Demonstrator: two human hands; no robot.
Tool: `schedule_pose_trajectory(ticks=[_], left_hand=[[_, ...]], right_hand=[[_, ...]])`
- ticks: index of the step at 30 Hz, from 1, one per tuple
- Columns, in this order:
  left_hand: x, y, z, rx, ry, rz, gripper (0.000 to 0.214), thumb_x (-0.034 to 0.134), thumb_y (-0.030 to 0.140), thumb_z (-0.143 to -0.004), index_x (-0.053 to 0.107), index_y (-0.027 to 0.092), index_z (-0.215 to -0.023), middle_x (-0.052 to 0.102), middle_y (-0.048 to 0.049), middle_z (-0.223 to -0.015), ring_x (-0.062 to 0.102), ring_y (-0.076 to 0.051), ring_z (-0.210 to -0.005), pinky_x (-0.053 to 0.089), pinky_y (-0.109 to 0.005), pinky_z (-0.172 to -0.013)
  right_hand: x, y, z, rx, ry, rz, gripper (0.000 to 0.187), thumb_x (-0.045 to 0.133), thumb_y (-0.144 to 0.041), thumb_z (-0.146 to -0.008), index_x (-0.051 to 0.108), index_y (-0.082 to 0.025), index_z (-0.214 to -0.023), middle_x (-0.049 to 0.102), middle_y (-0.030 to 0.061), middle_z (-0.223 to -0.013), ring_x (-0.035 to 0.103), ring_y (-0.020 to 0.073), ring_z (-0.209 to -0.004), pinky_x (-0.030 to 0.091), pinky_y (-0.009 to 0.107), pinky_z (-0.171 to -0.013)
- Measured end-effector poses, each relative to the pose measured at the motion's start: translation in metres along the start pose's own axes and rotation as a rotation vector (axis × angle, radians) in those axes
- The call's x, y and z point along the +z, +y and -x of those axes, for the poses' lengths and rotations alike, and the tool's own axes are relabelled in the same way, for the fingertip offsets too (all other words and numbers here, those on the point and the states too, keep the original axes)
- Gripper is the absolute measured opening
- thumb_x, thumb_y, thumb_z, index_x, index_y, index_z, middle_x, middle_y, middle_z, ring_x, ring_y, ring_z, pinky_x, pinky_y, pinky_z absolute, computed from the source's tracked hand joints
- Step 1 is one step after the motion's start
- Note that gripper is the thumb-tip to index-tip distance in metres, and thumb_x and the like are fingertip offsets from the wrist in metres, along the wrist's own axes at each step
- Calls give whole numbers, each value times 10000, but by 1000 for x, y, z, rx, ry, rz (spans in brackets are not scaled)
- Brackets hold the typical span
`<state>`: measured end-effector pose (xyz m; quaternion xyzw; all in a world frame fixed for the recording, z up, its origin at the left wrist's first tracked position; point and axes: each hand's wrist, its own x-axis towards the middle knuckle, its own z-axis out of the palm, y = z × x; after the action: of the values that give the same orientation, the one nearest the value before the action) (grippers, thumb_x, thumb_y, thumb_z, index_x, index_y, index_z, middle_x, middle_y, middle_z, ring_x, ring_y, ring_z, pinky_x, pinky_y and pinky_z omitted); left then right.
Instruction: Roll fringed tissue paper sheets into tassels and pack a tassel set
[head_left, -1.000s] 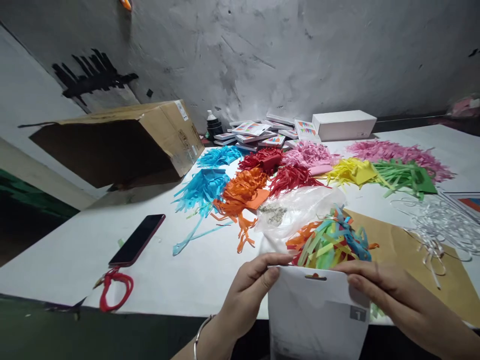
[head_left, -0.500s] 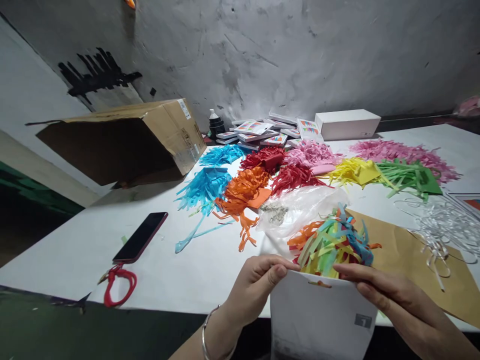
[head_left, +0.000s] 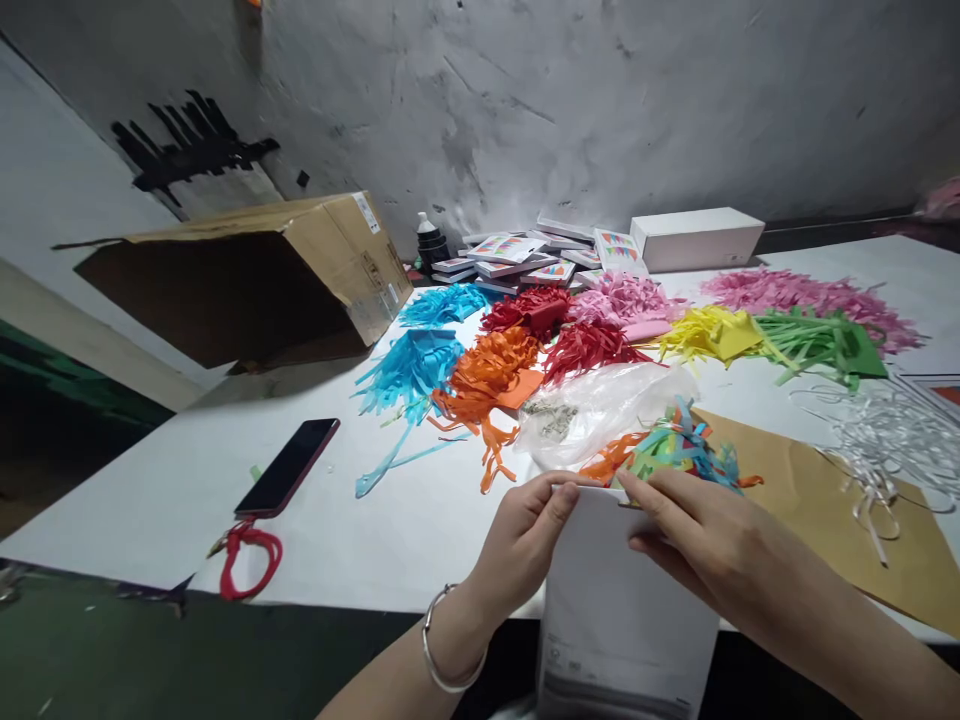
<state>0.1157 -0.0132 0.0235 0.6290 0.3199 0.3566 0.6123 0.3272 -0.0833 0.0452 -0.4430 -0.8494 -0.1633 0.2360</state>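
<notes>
A flat white box (head_left: 630, 610) with a hang slot stands upright at the table's front edge, its lower part cut off by the frame. My left hand (head_left: 525, 530) pinches its top left corner between thumb and fingers. Across the top edge lies my right hand (head_left: 694, 525), thumb and fingers closed on it by the slot, which they partly cover. Just behind the box is a multicoloured bunch of paper tassels (head_left: 679, 445), half hidden by my right hand. A clear plastic bag (head_left: 611, 405) lies beyond it.
Tassel piles spread behind: blue (head_left: 420, 370), orange (head_left: 495, 365), red (head_left: 592, 350), pink (head_left: 810, 300), yellow (head_left: 712, 335), green (head_left: 817, 345). At left are a phone (head_left: 289, 465) and an open carton (head_left: 330, 260). White string (head_left: 892, 440) lies on brown card (head_left: 795, 480) at right.
My right hand has moved left along the top edge and now grips it near the slot. The white box has turned and risen slightly, and its printed grey label is out of sight.
</notes>
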Motion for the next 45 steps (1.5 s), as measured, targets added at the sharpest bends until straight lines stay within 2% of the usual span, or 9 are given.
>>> schedule_pose_trajectory(ticks=[5,9,13,18,23,26,31,37,45], left_hand=[[2,2,-9,-30,10,68,448,630,573,-922,783,167,-1033,747,-77,-884,611,-163,-727,455,-225,-631],[4,3,-13,-33,-4,100,455,653,589,-899,784,166,-1002,722,-60,-837,595,-151,-707,441,-213,-614],[6,1,-14,-14,21,48,488,621,608,-910,781,152,-983,701,-58,-793,575,-153,-675,427,-224,-590],[5,1,-15,4,52,-34,471,581,576,-944,776,149,-980,715,-71,-835,609,-190,-739,457,-255,-646],[4,3,-23,-21,40,76,447,609,564,-933,766,151,-998,719,-58,-819,614,-177,-711,451,-243,-622],[4,6,-32,-37,33,137,478,626,600,-907,760,149,-991,674,-35,-747,591,-158,-663,441,-235,-594],[6,7,-42,-43,67,113,517,636,645,-875,751,145,-935,598,-8,-683,545,-136,-624,407,-222,-554],[7,5,-43,-53,49,117,529,623,653,-875,743,142,-943,664,-36,-720,597,-168,-658,464,-256,-606],[6,5,-43,-61,68,115,497,613,634,-892,745,157,-938,709,-42,-756,641,-187,-691,470,-257,-606]], right_hand=[[2,10,-2,-65,-36,80,369,379,-209,-1051,495,-17,-1343,674,122,-903,687,225,-748,550,333,-613],[5,18,-1,-40,-61,4,354,354,-215,-1060,501,-55,-1340,689,123,-945,706,219,-796,566,321,-637],[5,23,0,-11,-105,-60,346,369,-232,-1058,509,-81,-1336,695,120,-971,711,210,-791,583,314,-626],[3,27,-2,-29,-176,-36,406,384,-122,-1018,453,-58,-1413,668,153,-1074,708,228,-878,600,330,-669],[5,31,-3,-58,-183,41,493,415,-100,-999,375,-28,-1485,662,190,-1116,686,281,-966,598,414,-755],[4,37,-7,-67,-187,44,513,382,-93,-1003,338,-38,-1512,652,199,-1136,683,283,-980,590,397,-736],[-3,43,-16,45,-253,-64,437,366,-129,-1014,434,-132,-1445,652,125,-1101,689,200,-800,542,292,-585],[-4,36,-22,190,-210,-271,353,396,-116,-978,550,-178,-1289,655,115,-1143,695,214,-928,580,346,-729],[-3,34,-26,192,-216,-256,335,454,-143,-968,546,-179,-1288,649,106,-1103,694,215,-872,573,334,-674]])
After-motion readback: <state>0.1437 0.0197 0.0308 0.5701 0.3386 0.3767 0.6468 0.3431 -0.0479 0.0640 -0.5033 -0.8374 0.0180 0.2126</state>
